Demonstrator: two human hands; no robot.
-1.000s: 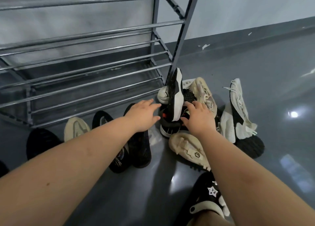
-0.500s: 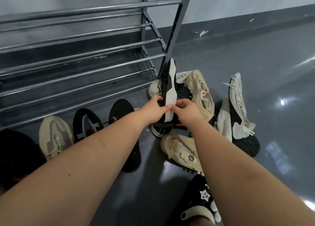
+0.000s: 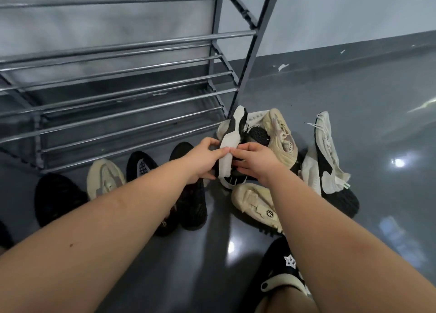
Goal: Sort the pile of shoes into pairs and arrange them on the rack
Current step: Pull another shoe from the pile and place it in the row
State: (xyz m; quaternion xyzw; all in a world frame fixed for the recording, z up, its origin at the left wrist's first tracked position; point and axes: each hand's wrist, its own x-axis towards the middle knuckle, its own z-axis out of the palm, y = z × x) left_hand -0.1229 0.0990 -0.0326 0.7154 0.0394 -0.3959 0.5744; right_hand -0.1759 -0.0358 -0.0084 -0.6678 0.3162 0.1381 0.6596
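Both hands grip one black-and-white sneaker [image 3: 230, 145] — left hand [image 3: 200, 159] on its left side, right hand [image 3: 256, 163] on its right — sole up, above the shoe pile [image 3: 278, 143] beside the rack [image 3: 132, 114].

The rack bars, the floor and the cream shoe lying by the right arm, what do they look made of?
Rack bars: likely metal tube, smooth and semi-glossy, with a bright streak along each bar. Floor: hard grey surface, glossy, perhaps painted or coated concrete; it mirrors the ceiling lights. Cream shoe: the upper looks like matte knit fabric, with a dark lugged sole, probably rubber.
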